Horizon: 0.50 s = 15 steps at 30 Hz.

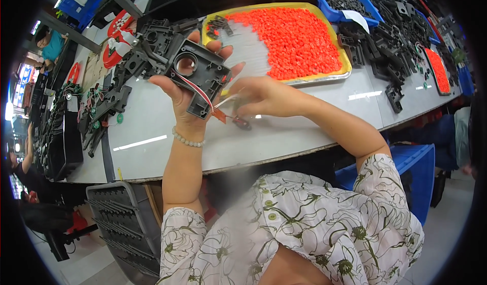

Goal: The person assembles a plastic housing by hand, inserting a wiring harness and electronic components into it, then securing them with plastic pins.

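A dark grey plastic housing [209, 73] with a round opening rests in my left hand [178, 98], its thumb along one side and the other fingers behind and around it. Red and white wires [195, 88] curve across the housing and run out past its lower edge. At their end hangs a small orange piece [219, 115], and beside it a small dark part [242, 124] shows blurred close above the table. My right hand [269, 98] is right of the housing, by the wire ends. Its fingers are smeared by motion, so whether they grip a wire cannot be seen.
Beyond my hands stands a yellow-lined tray [346, 74] of small orange pieces. Dark plastic parts [152, 36] pile up at left, and more [380, 46] at right. A blue bin [329, 13] stands at the back. Below the table are a grey crate [122, 224] and a blue one [421, 178].
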Motion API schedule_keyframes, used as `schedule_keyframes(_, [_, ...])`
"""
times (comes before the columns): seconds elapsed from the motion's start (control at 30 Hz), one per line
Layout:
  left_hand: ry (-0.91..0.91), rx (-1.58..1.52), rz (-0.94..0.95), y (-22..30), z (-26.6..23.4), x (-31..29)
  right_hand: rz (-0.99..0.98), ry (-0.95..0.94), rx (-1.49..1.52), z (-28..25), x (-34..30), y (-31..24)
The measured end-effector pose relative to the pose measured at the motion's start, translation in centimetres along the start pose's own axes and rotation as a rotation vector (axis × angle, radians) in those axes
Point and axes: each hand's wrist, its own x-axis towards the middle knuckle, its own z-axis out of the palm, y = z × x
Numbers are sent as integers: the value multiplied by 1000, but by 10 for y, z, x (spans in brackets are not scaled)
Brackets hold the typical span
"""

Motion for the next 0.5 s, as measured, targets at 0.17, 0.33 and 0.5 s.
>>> schedule_keyframes(0.17, [117, 195, 54, 2, 7, 0, -215, 161, -85, -33, -28, -12])
schedule_keyframes(0.33, [147, 404, -46, 3, 15, 0, -447, 275, -315, -43, -33, -48])
schedule_keyframes(0.5, [185, 540, -110, -3, 24, -1, -446, 275, -111, -41, -14, -63])
